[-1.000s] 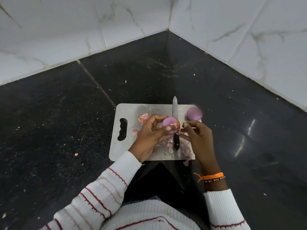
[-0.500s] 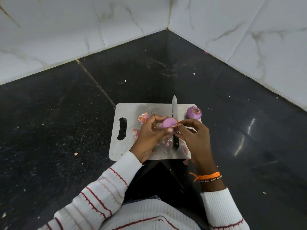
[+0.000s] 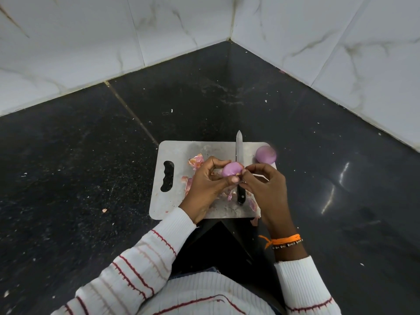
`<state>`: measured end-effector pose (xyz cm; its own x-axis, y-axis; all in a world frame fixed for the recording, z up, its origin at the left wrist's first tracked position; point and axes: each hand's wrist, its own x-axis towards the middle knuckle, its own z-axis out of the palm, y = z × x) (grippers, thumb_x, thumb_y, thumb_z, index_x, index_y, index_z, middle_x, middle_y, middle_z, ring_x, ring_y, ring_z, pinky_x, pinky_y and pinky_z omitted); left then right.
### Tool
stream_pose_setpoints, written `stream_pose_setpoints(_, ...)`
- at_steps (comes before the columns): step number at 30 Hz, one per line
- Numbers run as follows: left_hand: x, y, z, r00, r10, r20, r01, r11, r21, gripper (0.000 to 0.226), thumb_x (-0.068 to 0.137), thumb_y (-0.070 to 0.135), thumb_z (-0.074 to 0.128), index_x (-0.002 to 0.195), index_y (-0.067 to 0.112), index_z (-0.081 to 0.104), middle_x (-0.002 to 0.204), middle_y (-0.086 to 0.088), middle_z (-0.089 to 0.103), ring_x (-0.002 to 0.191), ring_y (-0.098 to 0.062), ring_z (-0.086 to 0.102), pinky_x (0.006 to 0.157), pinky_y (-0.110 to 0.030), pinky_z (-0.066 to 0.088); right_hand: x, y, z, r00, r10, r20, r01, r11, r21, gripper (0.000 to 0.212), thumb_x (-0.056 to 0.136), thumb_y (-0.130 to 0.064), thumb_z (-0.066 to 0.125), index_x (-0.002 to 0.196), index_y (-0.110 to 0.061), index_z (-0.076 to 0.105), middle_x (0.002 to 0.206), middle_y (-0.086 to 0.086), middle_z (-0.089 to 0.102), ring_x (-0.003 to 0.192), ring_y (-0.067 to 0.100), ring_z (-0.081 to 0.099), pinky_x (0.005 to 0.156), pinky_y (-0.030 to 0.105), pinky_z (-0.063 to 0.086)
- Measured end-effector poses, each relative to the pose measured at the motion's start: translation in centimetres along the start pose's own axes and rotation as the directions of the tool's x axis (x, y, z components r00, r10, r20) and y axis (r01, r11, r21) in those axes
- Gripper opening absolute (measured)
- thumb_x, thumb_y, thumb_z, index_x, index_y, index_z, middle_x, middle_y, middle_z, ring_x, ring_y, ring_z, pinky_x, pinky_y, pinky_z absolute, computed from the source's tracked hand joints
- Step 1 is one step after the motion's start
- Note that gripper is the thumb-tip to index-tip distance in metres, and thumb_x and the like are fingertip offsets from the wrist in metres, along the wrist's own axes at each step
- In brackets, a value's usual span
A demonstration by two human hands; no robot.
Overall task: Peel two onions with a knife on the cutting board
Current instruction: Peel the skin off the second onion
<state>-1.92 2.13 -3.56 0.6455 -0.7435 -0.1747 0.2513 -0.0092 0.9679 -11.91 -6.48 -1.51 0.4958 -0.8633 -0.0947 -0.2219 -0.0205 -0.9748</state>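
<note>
A grey cutting board [image 3: 181,151] lies on the dark counter. My left hand [image 3: 206,185] cups a small purple onion [image 3: 230,169] above the board's middle. My right hand [image 3: 266,187] pinches at the onion's right side with thumb and forefinger, on its skin. A second purple onion [image 3: 265,154] rests on the board's far right corner. The knife [image 3: 239,148] lies on the board, blade pointing away, its black handle [image 3: 241,196] partly under my hands. Nobody holds the knife.
Pink onion peels [image 3: 196,160] lie scattered on the board, a few by its near right corner [image 3: 254,220]. White marbled tile walls [image 3: 318,53] close the counter's far corner. The black counter [image 3: 91,167] carries small crumbs.
My right hand has moved in from beside the onion and now pinches its right side. The loose onion on the far right corner has rolled slightly. The knife stays put.
</note>
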Motion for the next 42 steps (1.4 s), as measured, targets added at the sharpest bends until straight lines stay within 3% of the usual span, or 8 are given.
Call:
stream_pose_setpoints(7,-0.1,0.1,0.2,1.000,0.003,0.002,-0.003,1.000,0.016,0.033,0.075,0.006,0.076,0.104,0.011,0.062,0.113,-0.013,0.061,0.108,-0.031,0.061,0.088,-0.049,0.055,0.1,0.1,-0.1,0.996,-0.077,-0.038,0.074,0.994,-0.086,0.009,0.077,-0.010,0.068,0.080,-0.018,0.069,0.078,-0.001,0.071,0.076,0.018,0.069,0.076,0.042,0.058)
stream_pose_setpoints(13,-0.6,0.6,0.5,0.998,-0.029,0.064,0.036,0.994,-0.106,0.026,0.078,-0.001,0.071,0.101,0.007,0.059,0.110,-0.013,0.063,0.098,-0.024,0.067,0.073,-0.032,0.059,0.3,0.8,-0.2,0.976,-0.193,-0.099,0.175,0.970,-0.167,0.022,0.073,0.005,0.067,0.074,-0.017,0.069,0.069,-0.006,0.067,0.064,0.006,0.063,0.067,0.018,0.052)
stream_pose_setpoints(16,-0.7,0.8,0.8,0.997,-0.024,0.070,0.032,0.993,-0.112,0.027,0.080,-0.001,0.070,0.102,0.008,0.059,0.105,-0.007,0.063,0.088,-0.014,0.070,0.069,-0.026,0.058,0.5,1.0,-0.6,0.982,-0.166,-0.090,0.158,0.983,-0.091,0.026,0.076,0.010,0.061,0.075,-0.014,0.070,0.071,-0.003,0.069,0.066,0.008,0.065,0.067,0.021,0.054)
stream_pose_setpoints(22,-0.4,0.2,0.5,0.997,-0.078,0.018,0.081,0.973,-0.216,0.025,0.080,0.003,0.069,0.103,0.007,0.059,0.117,-0.018,0.061,0.100,-0.026,0.067,0.070,-0.025,0.058,0.1,0.4,-0.6,1.000,0.006,-0.021,-0.002,0.982,0.190,0.024,0.092,0.002,0.046,0.083,-0.006,0.067,0.078,0.003,0.069,0.071,0.013,0.067,0.065,0.024,0.056)
stream_pose_setpoints(26,-0.4,0.2,0.5,0.996,-0.087,0.007,0.086,0.973,-0.213,0.030,0.082,0.004,0.068,0.110,0.000,0.057,0.115,-0.018,0.063,0.094,-0.023,0.070,0.070,-0.026,0.058,0.0,0.7,-0.4,0.999,-0.054,-0.007,0.054,0.998,0.029,0.007,0.086,-0.016,0.065,0.084,-0.009,0.065,0.077,0.003,0.066,0.064,0.012,0.063,0.061,0.030,0.055)
stream_pose_setpoints(30,-0.5,0.3,0.6,0.994,-0.100,0.040,0.106,0.975,-0.196,0.028,0.084,0.007,0.066,0.110,0.003,0.058,0.113,-0.014,0.065,0.092,-0.020,0.070,0.071,-0.026,0.058,0.2,1.3,-0.3,0.992,-0.124,-0.014,0.123,0.991,-0.045,0.006,0.087,-0.009,0.062,0.084,-0.008,0.066,0.075,0.000,0.065,0.066,0.010,0.059,0.062,0.030,0.052)
stream_pose_setpoints(37,-0.4,1.2,0.4,0.981,-0.089,0.174,0.138,0.946,-0.295,0.018,0.094,0.012,0.049,0.106,0.013,0.062,0.093,0.006,0.073,0.087,-0.015,0.071,0.075,-0.026,0.059,1.2,3.1,-1.1,0.986,-0.128,-0.103,0.107,0.977,-0.187,0.015,0.088,-0.006,0.059,0.079,-0.018,0.059,0.078,-0.002,0.062,0.073,0.027,0.062,0.067,0.036,0.050)
stream_pose_setpoints(42,-0.5,1.3,0.3,0.983,-0.060,0.174,0.107,0.956,-0.274,0.019,0.093,0.010,0.049,0.108,0.012,0.061,0.090,0.009,0.073,0.084,-0.011,0.070,0.069,-0.022,0.058,1.0,2.5,-1.3,0.985,-0.155,-0.080,0.141,0.978,-0.155,0.024,0.085,0.005,0.056,0.090,-0.014,0.069,0.086,-0.002,0.070,0.085,0.013,0.067,0.083,0.035,0.055)
